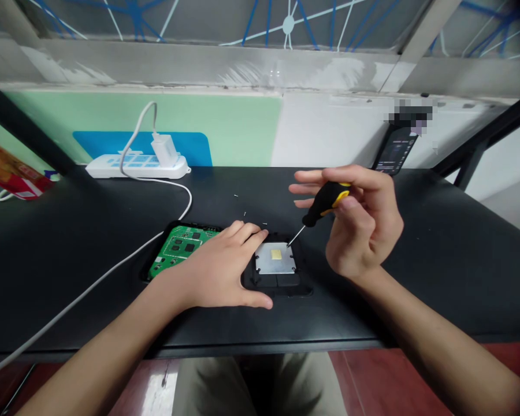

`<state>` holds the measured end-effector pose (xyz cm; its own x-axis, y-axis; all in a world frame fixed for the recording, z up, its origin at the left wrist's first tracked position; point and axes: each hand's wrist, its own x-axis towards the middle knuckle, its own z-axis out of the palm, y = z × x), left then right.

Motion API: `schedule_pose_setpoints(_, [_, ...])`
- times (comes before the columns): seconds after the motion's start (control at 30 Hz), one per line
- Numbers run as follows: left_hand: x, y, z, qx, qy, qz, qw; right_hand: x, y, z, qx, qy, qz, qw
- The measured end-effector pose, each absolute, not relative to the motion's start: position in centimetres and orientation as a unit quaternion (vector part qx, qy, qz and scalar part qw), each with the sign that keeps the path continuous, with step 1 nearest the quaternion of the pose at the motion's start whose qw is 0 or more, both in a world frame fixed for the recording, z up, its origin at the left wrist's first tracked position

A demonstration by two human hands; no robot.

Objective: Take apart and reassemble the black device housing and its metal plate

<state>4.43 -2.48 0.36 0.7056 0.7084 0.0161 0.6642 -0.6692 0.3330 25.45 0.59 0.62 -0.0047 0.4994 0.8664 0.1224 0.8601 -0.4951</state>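
My right hand [364, 222] pinches a black and yellow screwdriver [325, 202] between thumb and index finger, the other fingers held out. The screwdriver is tilted, its thin tip at a corner of a silver metal plate [264, 266]. This plate, with a pale yellow square pad [276, 254] on it, lies in a black plastic casing [301, 283]. My left hand [216, 268] rests spread at the casing's left side, fingers toward its far edge and thumb near the near edge. Partly under that hand is a green circuit board [173, 251] in another black shell.
Several small screws [245, 214] lie on the black table [91, 242] beyond the casing. A white power strip [134, 167] with a charger and a white cable [112, 268] is at the back left. A phone [394, 150] leans against the wall; a red packet [15, 173] is far left.
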Motion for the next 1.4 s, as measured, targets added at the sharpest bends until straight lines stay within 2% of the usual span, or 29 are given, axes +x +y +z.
schedule_pose_setpoints(0.3, [4.4,-2.5,0.2,0.91,0.375,0.083,0.155,26.0,1.8,1.0,-0.248,-0.705,-0.019,0.664])
schedule_pose_setpoints(0.4, [4.4,-2.5,0.2,0.911,0.376,0.077,0.152,26.0,1.6,0.9,-0.266,-0.701,0.001,0.661])
schedule_pose_setpoints(0.63, [4.4,-2.5,0.2,0.911,0.376,0.071,0.15,25.5,0.4,1.0,-0.27,-0.713,0.14,0.632])
schedule_pose_setpoints(0.8, [4.4,-2.5,0.3,0.91,0.38,0.067,0.15,25.7,0.8,1.0,-0.248,-0.721,0.129,0.634])
schedule_pose_setpoints(1.07, [4.4,-2.5,0.2,0.91,0.38,0.065,0.15,26.1,1.8,1.0,-0.251,-0.722,0.013,0.645])
schedule_pose_setpoints(1.4, [4.5,-2.5,0.3,0.91,0.383,0.058,0.147,25.6,0.5,0.8,-0.251,-0.723,0.093,0.637])
